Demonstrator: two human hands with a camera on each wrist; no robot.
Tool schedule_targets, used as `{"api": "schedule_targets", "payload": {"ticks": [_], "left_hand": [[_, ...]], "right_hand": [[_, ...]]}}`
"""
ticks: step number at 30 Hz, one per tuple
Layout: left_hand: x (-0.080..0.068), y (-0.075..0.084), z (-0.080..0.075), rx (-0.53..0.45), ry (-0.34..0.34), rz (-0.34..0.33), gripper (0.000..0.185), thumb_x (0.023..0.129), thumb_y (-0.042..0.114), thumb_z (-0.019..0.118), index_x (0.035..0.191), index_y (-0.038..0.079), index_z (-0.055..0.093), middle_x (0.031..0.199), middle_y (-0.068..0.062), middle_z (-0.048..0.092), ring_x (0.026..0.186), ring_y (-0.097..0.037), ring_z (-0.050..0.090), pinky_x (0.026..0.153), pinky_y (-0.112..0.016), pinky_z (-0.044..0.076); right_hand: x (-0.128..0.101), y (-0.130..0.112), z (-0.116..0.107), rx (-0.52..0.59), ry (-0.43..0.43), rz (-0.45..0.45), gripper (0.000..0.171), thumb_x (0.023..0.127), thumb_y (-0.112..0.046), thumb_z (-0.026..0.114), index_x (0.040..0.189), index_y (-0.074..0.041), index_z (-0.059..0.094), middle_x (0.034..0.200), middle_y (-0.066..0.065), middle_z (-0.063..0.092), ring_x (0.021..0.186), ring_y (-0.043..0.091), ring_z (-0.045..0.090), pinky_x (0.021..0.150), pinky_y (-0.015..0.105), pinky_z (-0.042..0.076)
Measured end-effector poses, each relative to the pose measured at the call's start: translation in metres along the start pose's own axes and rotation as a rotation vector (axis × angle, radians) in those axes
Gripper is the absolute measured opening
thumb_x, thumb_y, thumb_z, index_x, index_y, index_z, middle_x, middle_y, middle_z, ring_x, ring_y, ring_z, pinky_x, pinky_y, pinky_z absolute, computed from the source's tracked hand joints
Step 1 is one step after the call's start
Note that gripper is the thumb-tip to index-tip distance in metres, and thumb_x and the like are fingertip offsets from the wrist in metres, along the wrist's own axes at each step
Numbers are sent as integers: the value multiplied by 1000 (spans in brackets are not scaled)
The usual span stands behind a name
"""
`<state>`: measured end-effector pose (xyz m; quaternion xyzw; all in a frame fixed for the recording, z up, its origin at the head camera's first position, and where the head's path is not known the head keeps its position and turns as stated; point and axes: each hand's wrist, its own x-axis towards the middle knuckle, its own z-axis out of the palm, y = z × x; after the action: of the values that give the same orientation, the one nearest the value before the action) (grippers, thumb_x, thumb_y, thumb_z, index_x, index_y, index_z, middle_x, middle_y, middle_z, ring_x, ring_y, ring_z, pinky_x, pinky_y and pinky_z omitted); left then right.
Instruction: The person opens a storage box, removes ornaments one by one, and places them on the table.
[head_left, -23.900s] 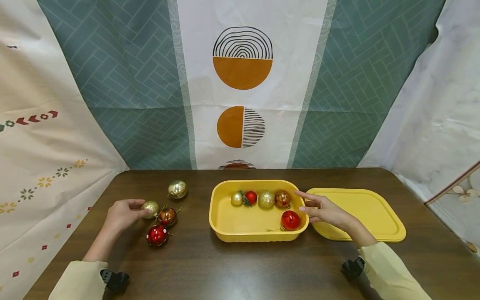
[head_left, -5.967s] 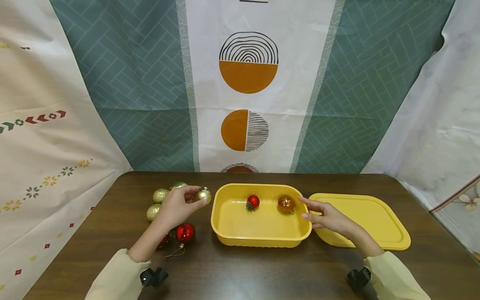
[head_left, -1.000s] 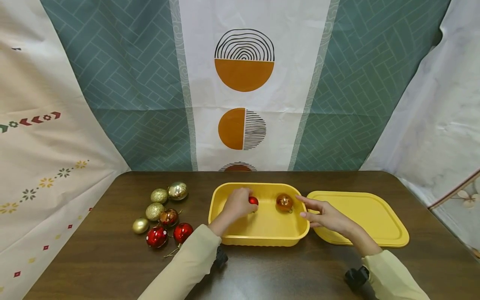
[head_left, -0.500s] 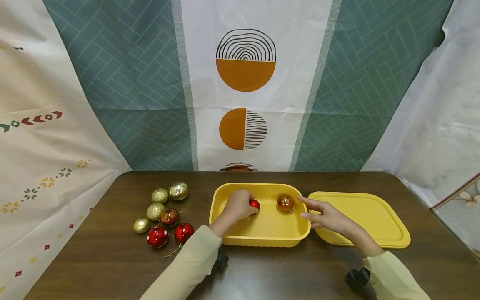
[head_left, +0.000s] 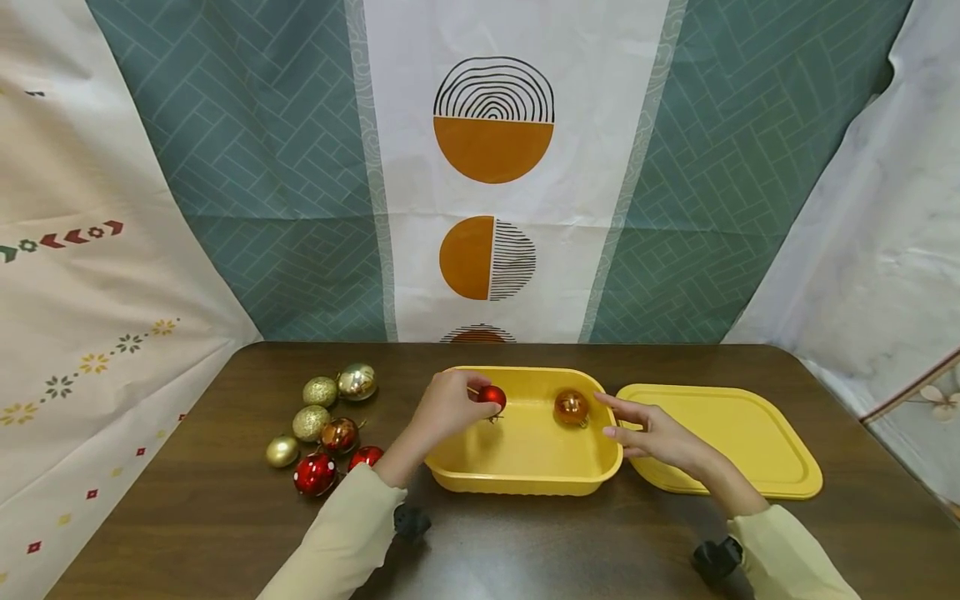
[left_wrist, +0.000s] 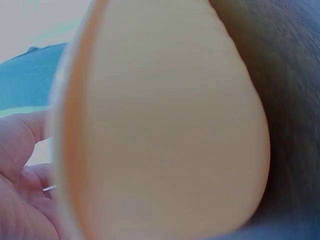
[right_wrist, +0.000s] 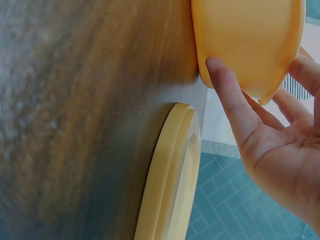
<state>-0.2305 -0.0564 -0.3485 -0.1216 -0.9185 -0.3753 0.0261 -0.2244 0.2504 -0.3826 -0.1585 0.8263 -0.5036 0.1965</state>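
Note:
A small red Christmas ball [head_left: 492, 399] is pinched between thumb and fingers of my left hand [head_left: 448, 407], above the left part of the yellow box [head_left: 517, 483]. A shiny copper ball [head_left: 572, 407] lies inside the box on the right. My right hand [head_left: 658, 435] holds the box's right end, thumb at the rim; in the right wrist view one finger [right_wrist: 227, 87] presses the outer wall. The box wall [left_wrist: 165, 125] fills most of the left wrist view and hides the left fingertips there.
Left on the table is a cluster: a shiny gold ball [head_left: 356, 382], glittery gold balls [head_left: 311, 423], a small gold ball [head_left: 282, 451], a copper ball [head_left: 339, 434], a white-dotted red ball [head_left: 315, 473] and a partly hidden red ball [head_left: 365, 457]. The yellow lid [head_left: 731, 437] lies right.
Since half a second ago, my left hand has lifted the small red ball and drawn it leftward. Over the longer span, several balls went from box to table. My right hand stays at the box.

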Motion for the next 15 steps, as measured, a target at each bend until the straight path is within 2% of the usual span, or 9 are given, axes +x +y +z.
{"api": "schedule_targets", "payload": {"ticks": [9,15], "left_hand": [[-17,-10,-29,-45,57,-52,34,72,18,76,102,4,68,89,-6,68,81,-20,63,67,-30,51],[-27,-25,-49,-59,93,-68,36,73,16,75,105,2,66,90,-8,68,80,-19,63,69,-31,51]], "right_hand": [[-1,-1,1,11,7,15,64,90,-26,56,143,-6,26,143,32,20,119,43,43,79,39,51],[-1,-1,1,16,-5,-1,63,91,-24,55,143,-5,25,143,32,19,119,43,44,78,38,51]]}}
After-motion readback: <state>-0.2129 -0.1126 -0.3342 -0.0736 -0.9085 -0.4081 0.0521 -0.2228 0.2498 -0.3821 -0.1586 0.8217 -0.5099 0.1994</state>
